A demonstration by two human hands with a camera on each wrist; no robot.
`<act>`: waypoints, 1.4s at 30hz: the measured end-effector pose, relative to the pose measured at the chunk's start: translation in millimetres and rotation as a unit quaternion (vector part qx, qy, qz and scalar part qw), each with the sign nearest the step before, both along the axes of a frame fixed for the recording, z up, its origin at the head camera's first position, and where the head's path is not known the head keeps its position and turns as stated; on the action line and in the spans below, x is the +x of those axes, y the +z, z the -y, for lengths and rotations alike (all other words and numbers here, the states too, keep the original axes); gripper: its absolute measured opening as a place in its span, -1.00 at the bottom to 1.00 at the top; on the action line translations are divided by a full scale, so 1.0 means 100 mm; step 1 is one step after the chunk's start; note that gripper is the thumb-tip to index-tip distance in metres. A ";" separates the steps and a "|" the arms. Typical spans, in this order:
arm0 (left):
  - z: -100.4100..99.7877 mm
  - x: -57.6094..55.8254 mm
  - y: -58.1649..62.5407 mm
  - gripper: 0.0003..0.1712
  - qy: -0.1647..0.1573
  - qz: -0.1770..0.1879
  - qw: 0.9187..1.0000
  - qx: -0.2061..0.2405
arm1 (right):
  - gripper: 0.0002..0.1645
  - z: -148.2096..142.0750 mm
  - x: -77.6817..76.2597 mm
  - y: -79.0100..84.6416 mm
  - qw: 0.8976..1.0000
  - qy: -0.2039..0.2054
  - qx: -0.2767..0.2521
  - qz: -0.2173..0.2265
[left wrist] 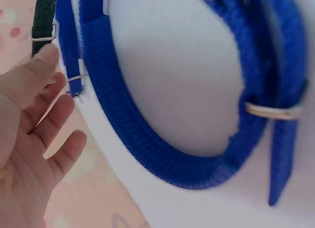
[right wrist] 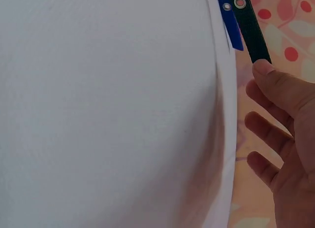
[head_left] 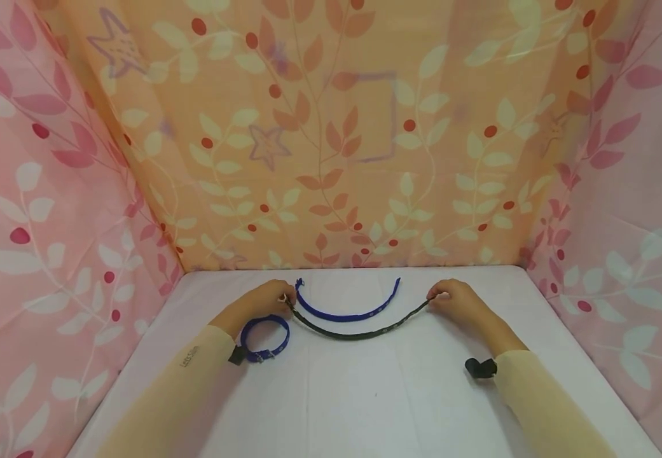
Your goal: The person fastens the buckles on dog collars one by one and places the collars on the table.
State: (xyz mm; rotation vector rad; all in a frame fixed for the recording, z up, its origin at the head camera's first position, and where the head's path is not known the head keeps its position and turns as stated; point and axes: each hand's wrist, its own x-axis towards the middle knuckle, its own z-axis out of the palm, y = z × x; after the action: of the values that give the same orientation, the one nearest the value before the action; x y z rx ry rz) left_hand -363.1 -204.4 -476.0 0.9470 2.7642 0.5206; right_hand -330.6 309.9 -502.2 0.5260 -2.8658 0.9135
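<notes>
A dark green collar (head_left: 344,336) with metal eyelets sags in a shallow curve between both hands. At its buckle end, my left hand (head_left: 268,299) pinches it between thumb and fingers. The other end is pinched by my right hand (head_left: 458,304), its remaining fingers loosely bent in the right wrist view. Just behind the green strap lies an unfastened blue collar (head_left: 333,317), curved the same way. Another blue collar (head_left: 243,337), buckled into a ring, sits beside my left wrist; in the left wrist view this blue ring (left wrist: 125,129) appears large and close.
Everything is on a white-covered table (head_left: 365,401). Patterned cloth walls stand round it: an orange back cloth (head_left: 365,191), a pink left cloth (head_left: 50,254) and a pink right cloth (head_left: 622,254). A black piece (head_left: 481,367) juts from the right wrist.
</notes>
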 end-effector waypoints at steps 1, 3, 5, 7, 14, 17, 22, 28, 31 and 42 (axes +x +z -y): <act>0.02 0.03 0.04 -0.86 -0.008 0.001 1.000 0.017 | -0.92 -0.01 0.03 0.04 1.000 -0.006 -0.021 0.008; 0.06 0.10 0.11 -0.88 -0.024 0.000 0.999 0.046 | -0.88 -0.02 0.10 0.12 0.998 -0.014 -0.058 0.022; 0.10 0.18 0.18 -0.90 -0.021 0.007 0.997 0.068 | -0.82 -0.01 0.16 0.19 0.995 -0.016 -0.092 0.036; 0.14 0.27 0.26 -0.91 -0.010 0.011 0.996 0.084 | -0.76 0.01 0.21 0.26 0.992 -0.013 -0.114 0.042; 0.25 0.60 0.54 -0.83 0.032 0.005 0.987 0.157 | -0.75 0.11 0.48 0.45 0.990 -0.017 -0.140 -0.006; 0.25 0.77 0.64 -0.78 0.061 0.001 0.982 0.179 | -0.78 0.17 0.62 0.55 0.987 -0.028 -0.154 -0.032; 0.19 1.05 0.75 -0.72 0.117 -0.017 0.970 0.214 | -0.79 0.29 0.84 0.71 0.981 -0.057 -0.172 -0.068; 0.09 1.32 0.79 -0.58 0.158 -0.060 0.950 0.264 | -0.79 0.42 1.05 0.84 0.967 -0.046 -0.230 -0.099; 0.04 1.44 0.80 -0.59 0.185 -0.079 0.939 0.277 | -0.77 0.50 1.14 0.88 0.957 -0.041 -0.264 -0.111; -0.23 1.74 0.82 -0.63 0.216 -0.114 0.911 0.331 | -0.68 0.81 1.36 1.05 0.946 -0.017 -0.303 -0.113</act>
State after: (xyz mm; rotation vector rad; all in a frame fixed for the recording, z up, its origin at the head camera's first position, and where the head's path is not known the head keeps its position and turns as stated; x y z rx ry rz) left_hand -189.4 -181.8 -393.7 0.4880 3.0603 1.5873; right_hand -194.3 228.4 -397.4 0.4669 -2.2165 1.5236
